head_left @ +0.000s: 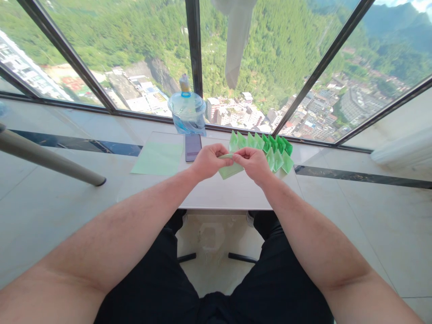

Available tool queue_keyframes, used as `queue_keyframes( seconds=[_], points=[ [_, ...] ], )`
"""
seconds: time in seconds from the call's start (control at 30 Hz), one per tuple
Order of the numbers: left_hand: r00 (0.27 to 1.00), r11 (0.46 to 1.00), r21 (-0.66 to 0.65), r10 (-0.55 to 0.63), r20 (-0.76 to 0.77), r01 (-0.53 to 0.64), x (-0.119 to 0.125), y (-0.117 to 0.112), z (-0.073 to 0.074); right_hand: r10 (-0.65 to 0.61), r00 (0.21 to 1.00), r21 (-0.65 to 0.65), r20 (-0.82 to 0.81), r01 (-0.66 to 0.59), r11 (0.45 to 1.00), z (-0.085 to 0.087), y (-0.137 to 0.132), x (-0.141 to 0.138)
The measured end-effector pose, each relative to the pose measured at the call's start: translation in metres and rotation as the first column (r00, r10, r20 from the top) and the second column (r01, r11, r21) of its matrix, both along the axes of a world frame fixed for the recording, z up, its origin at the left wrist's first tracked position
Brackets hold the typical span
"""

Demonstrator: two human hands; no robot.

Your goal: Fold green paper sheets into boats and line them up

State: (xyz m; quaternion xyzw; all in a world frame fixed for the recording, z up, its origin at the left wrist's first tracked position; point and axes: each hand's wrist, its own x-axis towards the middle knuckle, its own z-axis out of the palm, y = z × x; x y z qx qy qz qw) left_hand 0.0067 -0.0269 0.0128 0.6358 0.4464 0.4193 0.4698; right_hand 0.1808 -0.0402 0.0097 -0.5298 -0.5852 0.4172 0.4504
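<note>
My left hand (209, 161) and my right hand (254, 164) meet over the far part of a small white table (216, 193). Both pinch one light green sheet of paper (230, 170), partly folded, held just above the tabletop. Their fingers are closed on its upper edge. Behind the hands, several folded green paper shapes (270, 146) stand in overlapping rows. A flat stack of light green paper (158, 158) lies to the left of my left hand.
A dark phone (193, 146) lies between the paper stack and my hands. A clear water bottle (186, 110) stands at the table's far edge against the window. A grey bar (47, 157) juts in from the left. A pale cloth (236, 40) hangs above.
</note>
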Motion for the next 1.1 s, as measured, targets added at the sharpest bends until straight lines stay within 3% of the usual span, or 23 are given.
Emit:
queue_keyframes(
  seconds=[0.17, 0.33, 0.57, 0.77, 0.83, 1.0, 1.1],
  points=[
    [1.000, 1.000, 0.021, 0.014, 0.008, -0.014, -0.001, -0.002, 0.000, -0.039, 0.999, 0.025, 0.018, 0.039, 0.999, 0.000, 0.000, -0.001],
    [0.993, 0.994, 0.017, 0.111, 0.050, -0.112, -0.001, -0.002, -0.002, -0.051, 0.999, -0.004, 0.008, 0.051, 0.999, 0.002, -0.003, -0.003],
    [0.954, 0.981, -0.095, 0.185, 0.237, -0.167, 0.009, -0.005, 0.001, -0.106, 0.994, 0.026, 0.006, 0.106, 0.994, 0.008, -0.003, -0.008],
    [0.943, 0.967, -0.116, 0.247, 0.225, -0.225, 0.010, -0.003, -0.002, -0.066, 0.997, -0.066, -0.038, 0.064, 0.996, 0.004, 0.000, -0.004],
    [0.948, 0.970, -0.120, 0.235, 0.214, -0.213, 0.008, -0.002, -0.003, -0.068, 0.998, -0.067, 0.002, 0.068, 0.995, 0.004, 0.000, -0.001],
    [0.984, 0.987, -0.154, 0.075, 0.159, -0.050, 0.000, -0.001, -0.002, -0.033, 0.998, -0.085, 0.054, 0.038, 0.996, 0.004, 0.001, 0.003],
    [0.964, 0.973, -0.212, 0.139, 0.229, -0.090, 0.000, 0.001, -0.001, 0.052, 0.998, -0.139, 0.018, -0.049, 0.989, 0.001, 0.002, 0.005]
  ],
)
